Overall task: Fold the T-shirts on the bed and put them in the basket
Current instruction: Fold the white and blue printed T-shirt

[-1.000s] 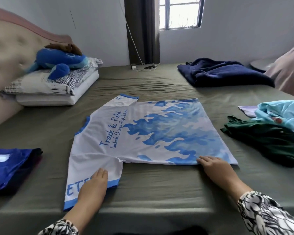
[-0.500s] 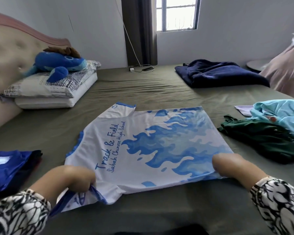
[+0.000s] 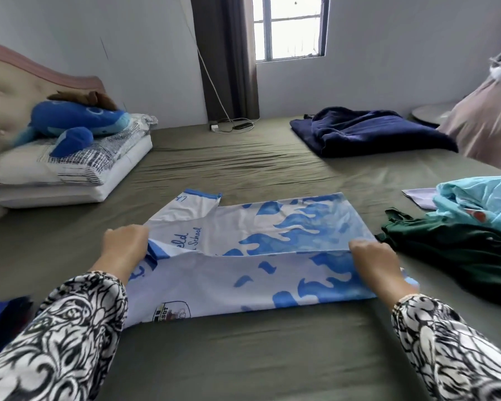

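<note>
A white T-shirt with a blue flame print (image 3: 272, 247) lies on the olive bed sheet (image 3: 243, 357), its near long edge folded over onto the middle. My left hand (image 3: 125, 244) grips that folded edge at the sleeve end. My right hand (image 3: 372, 261) grips the same edge at the hem end. A dark green T-shirt (image 3: 460, 256) and a light blue one (image 3: 480, 198) lie crumpled at the right. A folded dark blue shirt (image 3: 3, 316) sits at the left edge. No basket is in view.
Pillows (image 3: 70, 175) with a blue plush toy (image 3: 75, 120) lie at the back left by the headboard. A navy blanket (image 3: 373, 131) is at the back right, a charger cable (image 3: 232, 125) by the curtain, and a person in pink (image 3: 486, 123) at the far right.
Both hands went from resting flat on the shirt's near edge to gripping it, then lifted it and carried it away from me, folding the near third over the middle.
</note>
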